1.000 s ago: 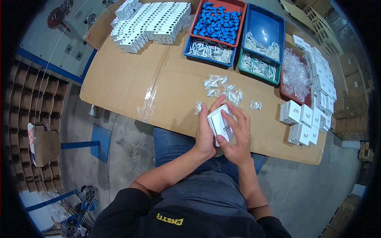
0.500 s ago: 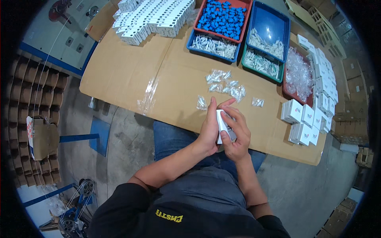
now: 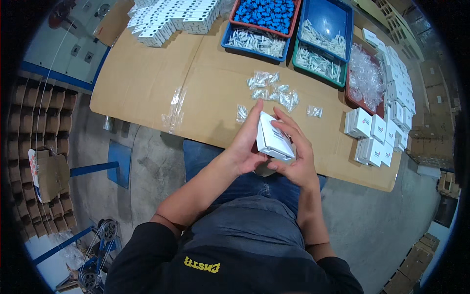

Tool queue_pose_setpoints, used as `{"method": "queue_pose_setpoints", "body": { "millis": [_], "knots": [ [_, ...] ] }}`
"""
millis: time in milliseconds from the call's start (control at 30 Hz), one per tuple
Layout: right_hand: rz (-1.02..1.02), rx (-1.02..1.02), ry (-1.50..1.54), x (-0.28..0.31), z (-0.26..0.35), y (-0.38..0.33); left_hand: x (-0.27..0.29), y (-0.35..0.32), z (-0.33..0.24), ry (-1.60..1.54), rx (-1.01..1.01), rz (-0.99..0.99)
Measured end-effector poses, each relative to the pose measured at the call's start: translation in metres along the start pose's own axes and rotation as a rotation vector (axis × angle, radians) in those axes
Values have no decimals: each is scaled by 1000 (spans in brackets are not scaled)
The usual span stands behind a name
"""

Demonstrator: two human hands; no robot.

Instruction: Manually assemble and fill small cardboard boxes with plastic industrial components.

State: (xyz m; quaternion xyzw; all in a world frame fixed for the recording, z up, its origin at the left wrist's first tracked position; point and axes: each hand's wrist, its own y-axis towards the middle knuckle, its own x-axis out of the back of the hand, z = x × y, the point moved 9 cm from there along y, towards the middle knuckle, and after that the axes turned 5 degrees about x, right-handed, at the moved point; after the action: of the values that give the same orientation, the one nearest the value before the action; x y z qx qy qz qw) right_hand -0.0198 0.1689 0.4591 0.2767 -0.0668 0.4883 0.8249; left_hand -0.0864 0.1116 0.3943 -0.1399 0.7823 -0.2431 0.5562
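A small white carton (image 3: 274, 140) is held between my two hands, over the near edge of the table. My left hand (image 3: 243, 146) supports its left side with the palm, and most of those fingers are hidden behind it. Along the right side, my right hand (image 3: 302, 156) has its fingers curled over the carton and the thumb by the lower end. The carton tilts, and a panel at its near end looks slightly parted. Just beyond my hands lie several small clear bags of white pieces (image 3: 286, 99).
Stacked trays hold blue parts (image 3: 267, 15), white sticks (image 3: 257, 43) and clear plastic bags (image 3: 366, 78). White cartons (image 3: 376, 128) line the cardboard-covered table's (image 3: 142, 93) right side; rows of white boxes (image 3: 171, 19) stand far left. A blue metal bar (image 3: 95, 169) is left of the table.
The carton has turned so that its broad face and near end show. My hands have spread slightly apart around it, and the whole view has shifted a little.
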Motion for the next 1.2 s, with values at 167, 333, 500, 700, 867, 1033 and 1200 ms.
{"method": "queue_pose_setpoints", "body": {
  "millis": [167, 333, 500, 700, 867, 1033, 1200],
  "knots": [
    [-61, -46, 114, -3, -16, -2, 0, 3, -6, 17, -36, -21],
    [-84, -79, 164, -5, -12, -1, -1, 3, -3, -44, -59, -10],
    [-58, -77, -14, -4, -12, -5, 1, -1, 1, -39, -98, -32],
    [-72, -75, 38, -5, -14, -6, 0, -1, -1, -31, -100, -20],
    [-87, -20, 106, -1, -17, 3, -1, 4, -7, -22, -104, 70],
    [-246, -49, 210, 2, -17, 3, -5, 0, -15, 30, -194, 33],
    [-359, -534, 818, -12, -63, -38, -28, -18, -47, 351, -672, 96]
  ]
}}
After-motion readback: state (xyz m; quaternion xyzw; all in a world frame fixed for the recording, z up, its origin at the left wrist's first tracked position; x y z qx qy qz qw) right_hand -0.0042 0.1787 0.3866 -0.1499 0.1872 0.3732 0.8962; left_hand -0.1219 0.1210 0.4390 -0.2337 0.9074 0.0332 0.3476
